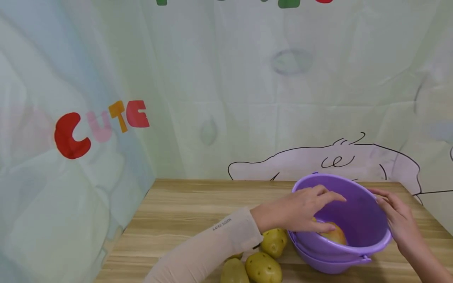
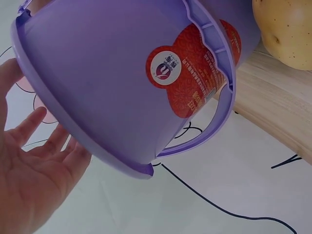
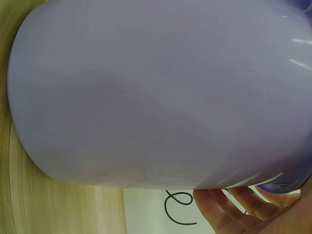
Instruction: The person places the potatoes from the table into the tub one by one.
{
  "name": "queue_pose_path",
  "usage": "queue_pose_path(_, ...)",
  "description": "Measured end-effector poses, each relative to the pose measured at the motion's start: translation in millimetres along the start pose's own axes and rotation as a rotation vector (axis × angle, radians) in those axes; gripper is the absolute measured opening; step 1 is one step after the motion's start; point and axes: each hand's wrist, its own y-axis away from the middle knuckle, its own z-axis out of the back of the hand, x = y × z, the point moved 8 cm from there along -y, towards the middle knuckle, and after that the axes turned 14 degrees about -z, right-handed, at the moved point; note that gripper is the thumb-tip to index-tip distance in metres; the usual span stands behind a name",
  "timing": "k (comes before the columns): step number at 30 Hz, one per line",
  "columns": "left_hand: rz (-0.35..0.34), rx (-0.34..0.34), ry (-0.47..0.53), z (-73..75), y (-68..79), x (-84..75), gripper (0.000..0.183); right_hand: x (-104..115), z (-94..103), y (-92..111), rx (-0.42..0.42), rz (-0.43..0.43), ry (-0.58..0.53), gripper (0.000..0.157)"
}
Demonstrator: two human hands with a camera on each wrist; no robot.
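Observation:
A purple bucket (image 1: 364,208) stands tilted on the table, its mouth facing me; a red sticker (image 2: 183,100) and its hanging handle (image 2: 224,109) show on the outer wall. Over the near left rim reaches my left hand (image 1: 306,208), fingers spread and slightly bent, nothing between them. Its thumb overlaps a yellow-red round fruit (image 1: 336,234) inside the bucket; whether they touch I cannot tell. My right hand (image 1: 400,216) holds the bucket at the right, thumb at the rim and fingers (image 3: 256,202) against the outer wall.
Left of the bucket lie several yellow, dark-spotted potatoes (image 1: 263,268), partly hidden by my left sleeve (image 1: 212,247). A paler green-yellow one (image 1: 234,271) is cut off by the lower edge. Behind the wooden table (image 1: 198,200) hangs a printed cloth (image 1: 219,86).

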Motion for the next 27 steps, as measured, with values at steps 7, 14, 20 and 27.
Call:
queue_pose_path(7,-0.026,-0.049,0.011,6.5,4.3,-1.7,0.055,2.2,-1.9,2.4,-0.005,0.007,0.025,0.030)
queue_pose_path(14,-0.024,-0.090,0.027,11.9,12.9,-0.4,0.052,1.7,-2.5,4.8,-0.007,0.004,0.037,0.032)
queue_pose_path(20,-0.030,-0.136,0.023,17.0,20.5,2.2,0.050,2.3,-3.4,6.7,-0.008,-0.001,0.060,0.032)
queue_pose_path(27,-0.001,-0.149,0.044,18.6,30.6,10.3,0.049,3.1,-2.7,8.5,-0.039,-0.003,0.099,0.032)
